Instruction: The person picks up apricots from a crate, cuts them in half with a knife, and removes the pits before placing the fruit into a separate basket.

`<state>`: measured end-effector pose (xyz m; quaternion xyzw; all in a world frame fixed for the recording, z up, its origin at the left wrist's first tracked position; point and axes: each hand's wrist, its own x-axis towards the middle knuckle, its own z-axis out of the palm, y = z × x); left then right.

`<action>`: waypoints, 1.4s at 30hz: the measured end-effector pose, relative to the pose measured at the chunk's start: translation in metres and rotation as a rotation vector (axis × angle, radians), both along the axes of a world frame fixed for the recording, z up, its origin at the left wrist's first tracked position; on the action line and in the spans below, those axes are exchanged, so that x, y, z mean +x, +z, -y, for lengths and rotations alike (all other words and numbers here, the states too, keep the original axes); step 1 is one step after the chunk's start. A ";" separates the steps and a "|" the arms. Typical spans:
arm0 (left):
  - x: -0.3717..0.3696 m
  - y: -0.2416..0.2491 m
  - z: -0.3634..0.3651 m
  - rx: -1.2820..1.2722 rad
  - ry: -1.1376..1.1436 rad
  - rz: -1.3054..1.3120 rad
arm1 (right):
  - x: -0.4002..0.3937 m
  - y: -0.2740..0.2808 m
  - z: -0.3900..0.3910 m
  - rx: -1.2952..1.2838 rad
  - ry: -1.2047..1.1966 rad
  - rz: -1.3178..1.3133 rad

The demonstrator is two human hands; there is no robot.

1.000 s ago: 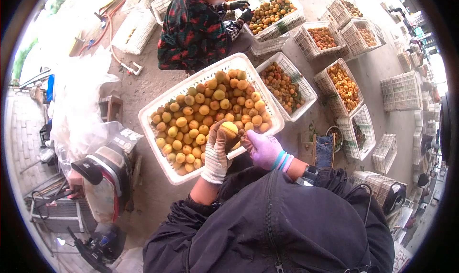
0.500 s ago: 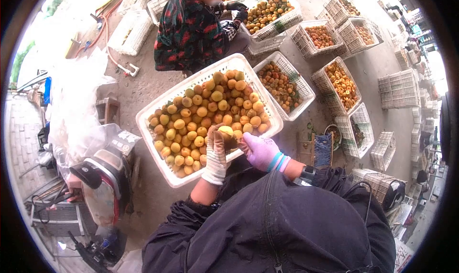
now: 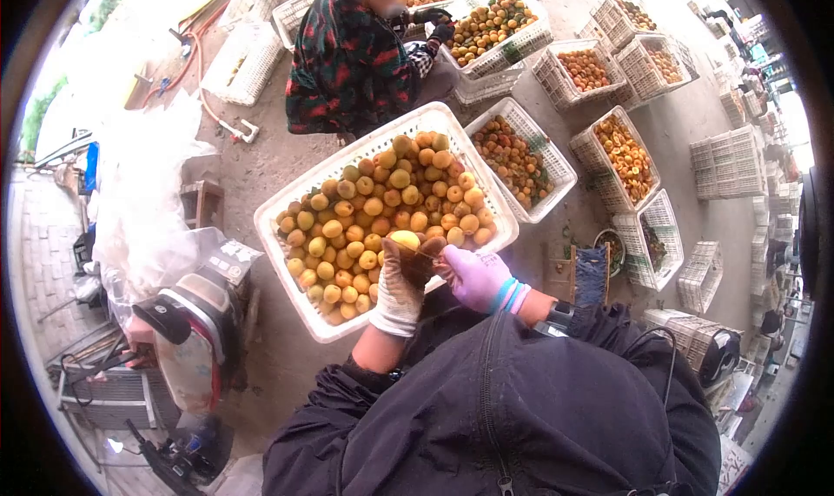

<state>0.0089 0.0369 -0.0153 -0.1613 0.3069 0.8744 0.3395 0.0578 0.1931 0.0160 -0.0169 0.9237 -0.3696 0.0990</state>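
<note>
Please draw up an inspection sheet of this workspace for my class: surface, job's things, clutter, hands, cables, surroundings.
Surface: grey floor; the near crate's support is hidden.
Job's things: yellow-orange fruits heaped in the near crate.
Clutter: plastic sheeting and a wooden stool, left.
Hands: gloved left hand holds a fruit; gloved right hand close beside it, grasp unclear.
Cables: thin black cord beside the dark jacket; hose on the floor, upper left.
Surroundings: person at another crate; more fruit crates, right.

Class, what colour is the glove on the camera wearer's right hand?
The right-hand glove is mostly light purple; see the head view.
</note>
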 end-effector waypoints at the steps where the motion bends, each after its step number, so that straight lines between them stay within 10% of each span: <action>1: -0.002 0.000 0.000 -0.003 0.000 -0.002 | 0.000 0.000 -0.001 -0.021 -0.011 -0.018; 7: -0.018 0.003 0.013 -0.017 0.205 0.012 | 0.006 0.010 -0.014 0.035 0.013 0.142; 13: -0.006 0.003 0.004 -0.432 -0.137 -0.335 | -0.010 -0.004 -0.001 -0.952 -0.423 0.015; 16: 0.000 0.011 -0.002 -0.497 -0.208 -0.557 | -0.023 -0.007 0.005 -0.992 -0.375 -0.023; 24: -0.003 0.027 -0.021 -0.181 0.000 -0.131 | -0.031 0.016 0.018 -0.474 -0.245 -0.203; 28: -0.009 -0.074 0.004 0.139 -0.054 -0.090 | -0.034 0.031 0.017 -0.275 -0.087 -0.382; 36: 0.009 -0.012 -0.005 -0.015 -0.068 -0.060 | -0.033 0.028 0.016 -0.145 0.241 -0.410; 42: -0.004 0.022 0.002 0.011 -0.165 0.135 | -0.033 0.029 0.014 -0.359 0.047 -0.320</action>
